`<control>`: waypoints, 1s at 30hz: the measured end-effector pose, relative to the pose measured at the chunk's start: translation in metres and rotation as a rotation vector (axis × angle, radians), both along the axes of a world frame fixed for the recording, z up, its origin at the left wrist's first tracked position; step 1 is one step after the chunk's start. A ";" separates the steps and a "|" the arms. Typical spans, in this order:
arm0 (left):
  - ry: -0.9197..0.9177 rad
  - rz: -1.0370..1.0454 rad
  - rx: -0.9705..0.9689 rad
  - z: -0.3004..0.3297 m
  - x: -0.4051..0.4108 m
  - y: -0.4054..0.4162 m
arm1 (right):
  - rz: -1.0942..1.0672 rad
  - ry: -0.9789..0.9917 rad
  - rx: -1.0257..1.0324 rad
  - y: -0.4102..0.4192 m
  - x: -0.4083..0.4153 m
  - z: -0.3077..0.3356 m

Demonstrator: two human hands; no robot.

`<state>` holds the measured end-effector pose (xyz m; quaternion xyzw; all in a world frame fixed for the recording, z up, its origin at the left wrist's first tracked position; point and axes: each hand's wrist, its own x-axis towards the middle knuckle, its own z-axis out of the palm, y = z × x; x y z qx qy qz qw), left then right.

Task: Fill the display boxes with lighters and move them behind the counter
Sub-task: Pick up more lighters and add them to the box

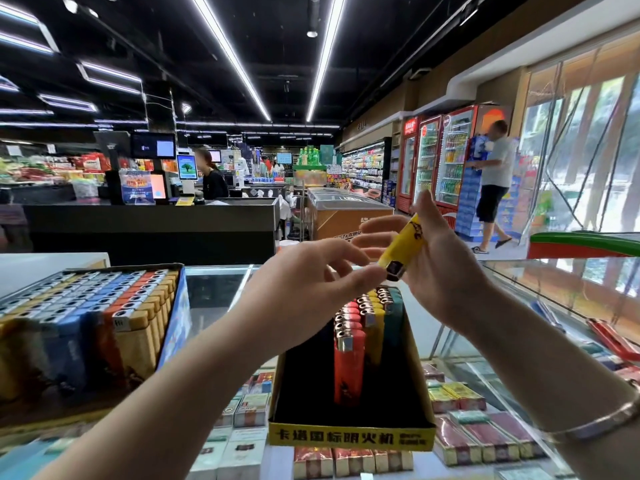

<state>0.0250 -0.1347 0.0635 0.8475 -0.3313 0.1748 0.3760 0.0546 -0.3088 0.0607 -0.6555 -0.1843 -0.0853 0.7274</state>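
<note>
Holding a yellow lighter (403, 244) at a slant near the middle of the frame, the right hand (440, 258) has its fingers and thumb curled round the body, metal head pointing down and toward the camera. The left hand (304, 285) reaches in from the lower left with fingers loosely bent; its thumb tip sits just beside the lighter's dark metal head, and whether it actually touches cannot be told. A thin bracelet (595, 424) circles the right wrist at the lower right.

Directly below the hands, a yellow-fronted display box (349, 438) with a black interior rests on the glass counter (450, 327). It is partly filled: a row of red lighters (348, 355) stands upright, with yellow and teal ones beside it toward the right wall, while the left part of the box looks dark.

At the left of the frame a second box (175, 327) with a blue side is packed full of upright lighters in grey, blue, orange and tan rows. Cigarette packs (460, 438) lie under the glass. Farther back, a black checkout desk (152, 220) stands at centre left and red drink fridges (440, 157) at upper right.
</note>
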 end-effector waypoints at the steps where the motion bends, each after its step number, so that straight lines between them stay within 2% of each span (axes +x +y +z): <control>1: 0.041 -0.025 -0.056 -0.001 0.001 -0.001 | 0.011 -0.021 -0.003 0.002 -0.001 0.000; 4: 0.160 -0.164 -0.223 -0.001 0.001 -0.004 | 0.013 -0.052 0.006 0.004 -0.004 0.000; 8: 0.244 -0.304 -0.326 0.000 -0.002 -0.007 | -0.012 -0.109 0.010 0.006 -0.006 -0.001; 12: 0.302 -0.214 -0.401 -0.001 0.000 -0.008 | -0.013 -0.196 -0.012 0.010 -0.007 -0.002; 14: 0.328 -0.197 -0.521 0.001 0.003 -0.005 | -0.010 -0.208 -0.031 0.010 -0.007 0.000; 17: 0.293 -0.186 -0.719 0.005 0.006 0.004 | -0.046 -0.125 0.018 0.005 -0.003 0.002; 19: 0.239 -0.187 -0.777 0.007 0.007 0.006 | -0.113 -0.046 0.021 -0.001 0.001 0.002; 23: 0.108 -0.174 -0.633 0.006 0.004 0.001 | -0.243 0.141 -0.298 -0.013 0.007 0.000; 27: 0.035 -0.148 -0.382 0.001 0.002 -0.002 | -0.133 0.245 -0.574 -0.020 0.011 -0.004; 30: 0.023 -0.142 -0.261 -0.003 0.001 -0.005 | -0.026 0.298 -0.657 -0.023 0.011 -0.006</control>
